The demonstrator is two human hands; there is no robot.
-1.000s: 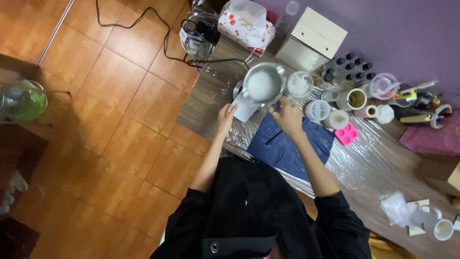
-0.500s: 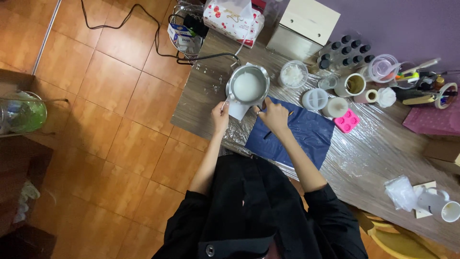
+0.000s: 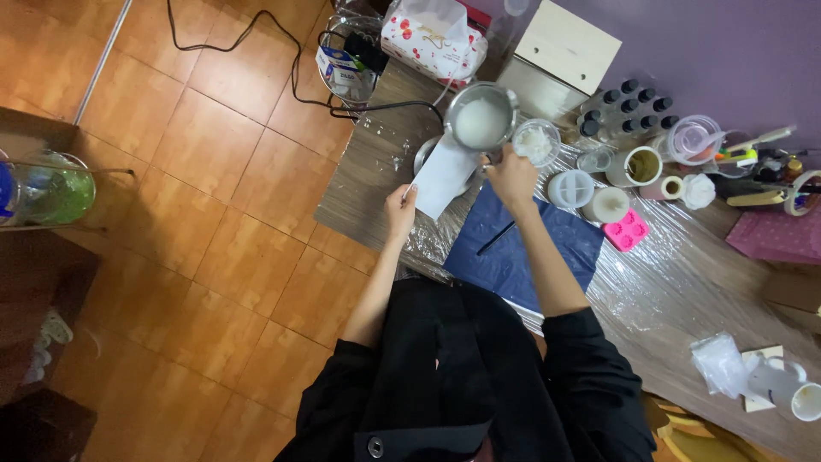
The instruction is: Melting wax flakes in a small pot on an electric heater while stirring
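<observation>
Left hand: the left hand [image 3: 399, 208] pinched the lower corner of a white sheet of paper [image 3: 445, 174], fingers closed on its edge.
Paper: lay tilted over the table edge, its upper end reaching up beside the metal pot [image 3: 481, 119].
Right hand: the right hand [image 3: 512, 178] was clenched around the pot's handle, just below the pot.
Pot: round, metal, filled with a white substance; held over the table [image 3: 368, 171], near its far-left end.
Blue mat: a blue mat [image 3: 522, 248] lay under the right forearm, with 1 thin dark stick [image 3: 496, 238] on it.
Near right hand: a clear cup of white flakes [image 3: 536, 142] sat just beside the pot; a pink mould [image 3: 629, 229] lay further right.
Far edge: a tissue box [image 3: 434, 40] and dark-capped bottles [image 3: 629, 107] stood by the wall.
</observation>
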